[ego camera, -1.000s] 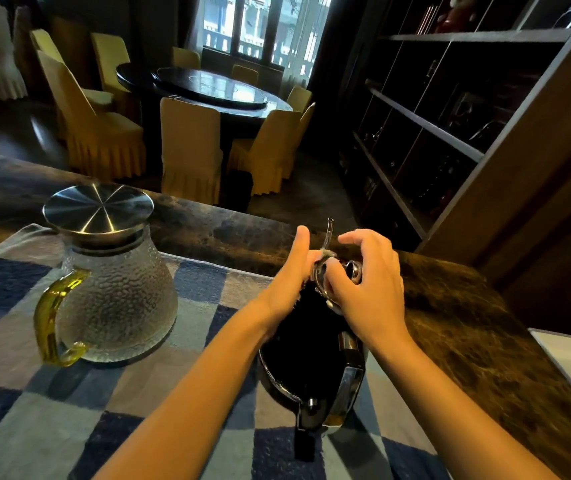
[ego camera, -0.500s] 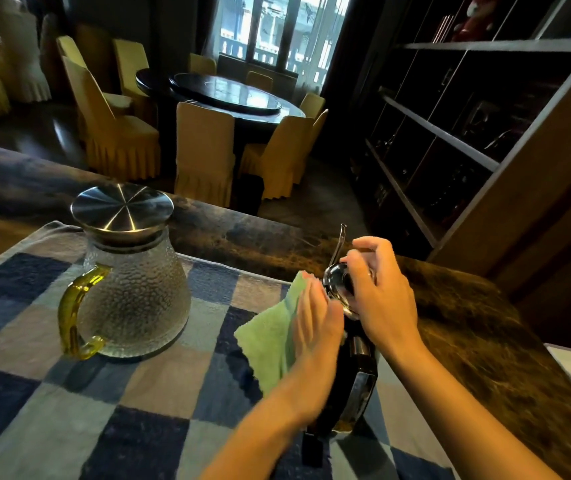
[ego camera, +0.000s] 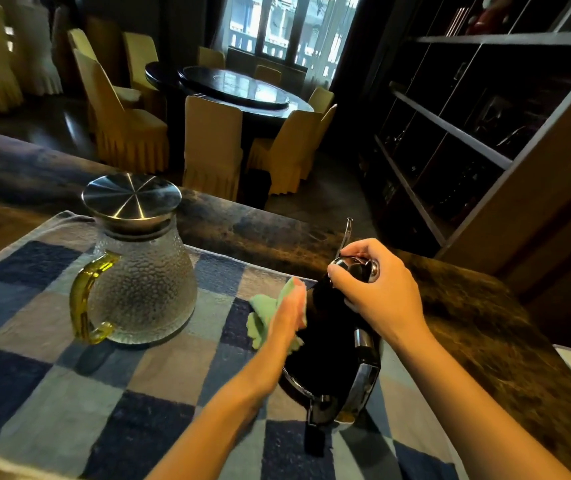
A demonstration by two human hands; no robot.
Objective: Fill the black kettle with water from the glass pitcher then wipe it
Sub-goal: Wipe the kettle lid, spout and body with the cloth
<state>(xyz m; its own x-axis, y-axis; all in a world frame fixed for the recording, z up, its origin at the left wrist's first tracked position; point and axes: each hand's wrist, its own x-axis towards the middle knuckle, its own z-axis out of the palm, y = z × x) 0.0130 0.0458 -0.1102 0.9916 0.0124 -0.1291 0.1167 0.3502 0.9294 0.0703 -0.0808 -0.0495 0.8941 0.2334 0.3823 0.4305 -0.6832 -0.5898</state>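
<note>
On the right part of a blue-and-grey checked mat (ego camera: pixel 52 393) laid over the dark counter (ego camera: pixel 485 323) stands the black kettle (ego camera: pixel 329 344), upright on its chrome-ringed base. Its long axis, from handle to spout, runs from near to far: the chrome handle (ego camera: pixel 363 372) faces the person, and the thin curved spout (ego camera: pixel 346 233) rises on the far side, pointing away toward the room.

The right hand (ego camera: pixel 377 296) comes over the top of the kettle, with its fingers (ego camera: pixel 337 271) curled round the chrome lid (ego camera: pixel 358 266), which they grip from above. The left hand (ego camera: pixel 287 317) lies against the kettle's left side, fingers straight and pressed together, holding a pale green cloth (ego camera: pixel 261 315) flat to the black wall. The cloth bunches out to the left of the hand; where the thumb sits cannot be told.

The glass pitcher (ego camera: pixel 142 285) stands upright on the same mat, well to the left of the kettle and apart from both hands. Its flat steel lid (ego camera: pixel 131 199) is on, and its yellow handle (ego camera: pixel 87 299) points left and toward the person.

Beyond the counter's far edge is a round dark dining table (ego camera: pixel 242 88) ringed by chairs in yellow covers (ego camera: pixel 211 143). Dark shelves (ego camera: pixel 467 133) stand to the right.
</note>
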